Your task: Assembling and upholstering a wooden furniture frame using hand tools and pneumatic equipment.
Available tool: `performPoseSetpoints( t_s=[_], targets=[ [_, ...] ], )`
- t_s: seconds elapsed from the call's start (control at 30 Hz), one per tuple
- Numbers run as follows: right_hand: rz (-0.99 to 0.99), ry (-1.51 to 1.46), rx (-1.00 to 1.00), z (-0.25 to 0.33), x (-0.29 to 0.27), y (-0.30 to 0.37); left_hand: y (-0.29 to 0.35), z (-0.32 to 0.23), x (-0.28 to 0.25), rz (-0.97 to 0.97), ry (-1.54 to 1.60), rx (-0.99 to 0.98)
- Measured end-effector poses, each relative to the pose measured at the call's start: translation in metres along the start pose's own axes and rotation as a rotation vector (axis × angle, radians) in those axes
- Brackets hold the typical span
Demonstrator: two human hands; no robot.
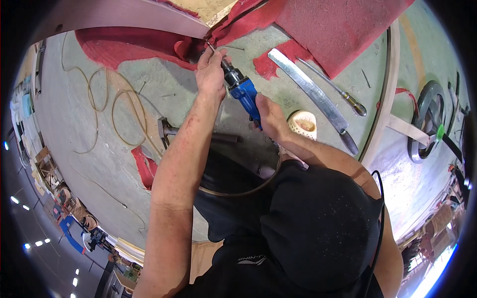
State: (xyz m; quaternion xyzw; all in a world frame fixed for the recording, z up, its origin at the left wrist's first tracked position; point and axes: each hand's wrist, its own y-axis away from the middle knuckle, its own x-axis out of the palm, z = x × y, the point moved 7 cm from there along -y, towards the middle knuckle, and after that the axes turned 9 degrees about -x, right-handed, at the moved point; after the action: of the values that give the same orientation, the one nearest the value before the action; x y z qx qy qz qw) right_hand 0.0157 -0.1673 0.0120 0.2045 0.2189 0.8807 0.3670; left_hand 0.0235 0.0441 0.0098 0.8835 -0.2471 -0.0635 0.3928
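Left hand (210,74) curls around the thin metal front of a blue-black power tool (243,92), right hand (271,117) grips its rounded rear, tip touching or near fuzzy red cloth (239,31), above grey floor (171,107).

On the concrete floor (94,164), a hammer (223,137) lies with its head toward the left. A long, gently curved knife (313,95) lies beside a slim-shafted hand tool (354,104). Thin amber tubing (113,111) loops at left, near a loose nail (168,95); a dark spoked wheel (413,136) shows at far right.
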Motion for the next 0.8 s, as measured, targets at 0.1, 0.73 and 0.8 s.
performPoseSetpoints(
  t_s=[0.1, 0.73, 0.8],
  targets=[
    [0.023, 0.042, -0.047, 0.007, 0.001, -0.012, -0.008, 0.0, 0.001, -0.024, 0.018, -0.017],
    [0.055, 0.089, -0.008, 0.004, -0.003, -0.029, -0.018, -0.004, 0.002, -0.028, -0.023, 0.013],
    [0.099, -0.15, 0.125, -0.004, -0.004, -0.033, -0.015, -0.004, 0.003, -0.009, -0.028, 0.054]
  ],
)
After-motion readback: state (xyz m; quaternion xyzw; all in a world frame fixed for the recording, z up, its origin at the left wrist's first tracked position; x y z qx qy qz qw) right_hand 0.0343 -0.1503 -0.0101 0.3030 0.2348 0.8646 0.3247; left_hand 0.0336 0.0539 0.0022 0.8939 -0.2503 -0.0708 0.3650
